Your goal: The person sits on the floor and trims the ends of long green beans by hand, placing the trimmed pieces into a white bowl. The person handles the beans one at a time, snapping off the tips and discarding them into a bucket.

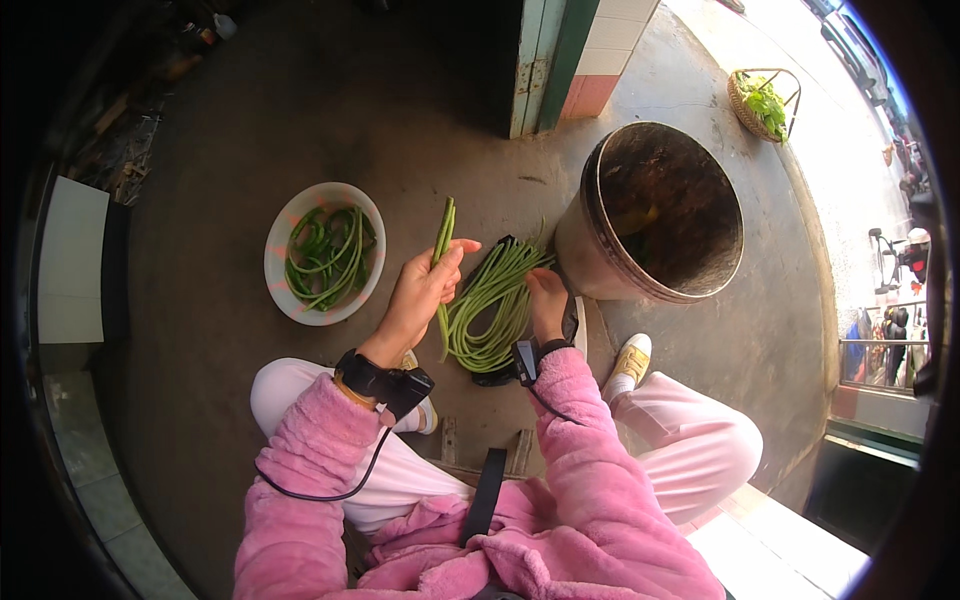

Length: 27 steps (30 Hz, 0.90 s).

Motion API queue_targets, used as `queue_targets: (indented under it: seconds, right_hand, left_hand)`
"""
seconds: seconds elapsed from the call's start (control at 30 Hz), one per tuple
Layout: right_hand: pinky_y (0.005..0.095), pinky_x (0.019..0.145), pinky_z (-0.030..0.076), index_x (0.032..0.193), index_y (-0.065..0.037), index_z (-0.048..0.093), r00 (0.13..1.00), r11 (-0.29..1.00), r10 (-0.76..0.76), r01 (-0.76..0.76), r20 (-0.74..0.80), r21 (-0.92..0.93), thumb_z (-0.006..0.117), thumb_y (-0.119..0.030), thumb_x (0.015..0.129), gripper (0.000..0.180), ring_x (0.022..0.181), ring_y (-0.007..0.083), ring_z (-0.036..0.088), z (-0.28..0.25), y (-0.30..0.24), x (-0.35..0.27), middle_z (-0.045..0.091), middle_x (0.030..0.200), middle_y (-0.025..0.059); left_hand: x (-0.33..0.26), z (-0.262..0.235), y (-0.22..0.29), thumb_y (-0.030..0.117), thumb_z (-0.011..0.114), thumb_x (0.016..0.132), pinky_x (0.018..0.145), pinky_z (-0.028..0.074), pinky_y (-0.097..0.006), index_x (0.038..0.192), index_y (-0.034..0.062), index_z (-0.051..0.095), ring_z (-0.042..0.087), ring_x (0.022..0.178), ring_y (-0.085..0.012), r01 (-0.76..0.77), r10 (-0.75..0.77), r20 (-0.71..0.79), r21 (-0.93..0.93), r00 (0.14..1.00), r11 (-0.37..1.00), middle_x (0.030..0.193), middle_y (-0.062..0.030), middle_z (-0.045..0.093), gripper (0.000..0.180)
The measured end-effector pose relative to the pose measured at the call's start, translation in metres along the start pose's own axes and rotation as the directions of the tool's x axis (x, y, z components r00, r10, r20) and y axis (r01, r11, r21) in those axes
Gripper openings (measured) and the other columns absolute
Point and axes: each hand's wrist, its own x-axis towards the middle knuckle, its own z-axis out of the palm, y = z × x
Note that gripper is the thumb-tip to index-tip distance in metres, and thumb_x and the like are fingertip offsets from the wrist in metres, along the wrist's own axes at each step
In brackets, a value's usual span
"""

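Note:
My left hand point(425, 290) is closed around a few long green beans point(444, 238), held upright with their ends sticking out above and below the fist. My right hand point(547, 302) is at the right edge of a looped pile of long beans point(490, 310) that lies on a black plastic bag point(492, 378). Its fingers are drawn together, and what they pinch, if anything, does not show. To the left of my left hand is a white bowl point(275, 280) with green peppers and bean lengths inside.
A large dirty bucket point(580, 245) with dark scraps inside stands right of the bean pile. My knees and shoes flank the work area. Beyond are a green door frame point(565, 70) and a wicker basket of leafy greens point(765, 105) near the step.

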Motion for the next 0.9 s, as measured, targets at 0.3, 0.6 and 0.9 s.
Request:
queue_targets:
  seconds: [0.3, 0.6, 0.9]
  right_hand:
    - [0.0245, 0.056, 0.047, 0.105, 0.003, 0.066, 0.919, 0.929, 0.326, -0.355, 0.221, 0.107, 0.063, -0.020, 0.091, 0.027, 0.064, 0.0124, 0.059, -0.020, 0.119, 0.016, 0.062, 0.077, 0.0031]
    - [0.0422, 0.075, 0.052, 0.097, 0.006, 0.061, 0.823, 0.751, 0.560, -0.551, -0.092, -0.364, 0.076, -0.037, 0.080, 0.048, 0.079, 0.0295, 0.064, 0.052, 0.131, 0.017, 0.065, 0.091, 0.0185]
    - [0.0337, 0.058, 0.044, 0.098, 0.004, 0.057, 0.810, 0.806, 0.587, -0.586, -0.021, -0.083, 0.067, -0.024, 0.084, 0.032, 0.060, 0.0194, 0.053, 0.060, 0.102, 0.012, 0.064, 0.083, 0.0137]
  left_hand:
    - [-0.004, -0.007, 0.001, 0.030, 0.045, 0.103, 0.048, 0.022, -0.018, 0.128, 0.0108, 0.057, 0.025, 0.055, 0.0002, 0.004, 0.000, -0.131, 0.025, 0.991, 1.000, 0.065, 0.0094, 0.029, 0.033]
    - [0.005, -0.022, -0.009, 0.026, 0.049, 0.102, 0.050, 0.022, -0.018, 0.122, 0.0016, 0.059, 0.027, 0.057, 0.0006, 0.154, -0.145, -0.143, 0.057, 0.979, 0.986, 0.067, 0.0102, 0.032, 0.033]
    - [0.009, -0.024, -0.012, 0.027, 0.046, 0.103, 0.050, 0.024, -0.018, 0.118, 0.0024, 0.061, 0.029, 0.056, 0.0002, 0.157, -0.136, -0.178, 0.112, 0.975, 0.981, 0.067, 0.0084, 0.036, 0.033]
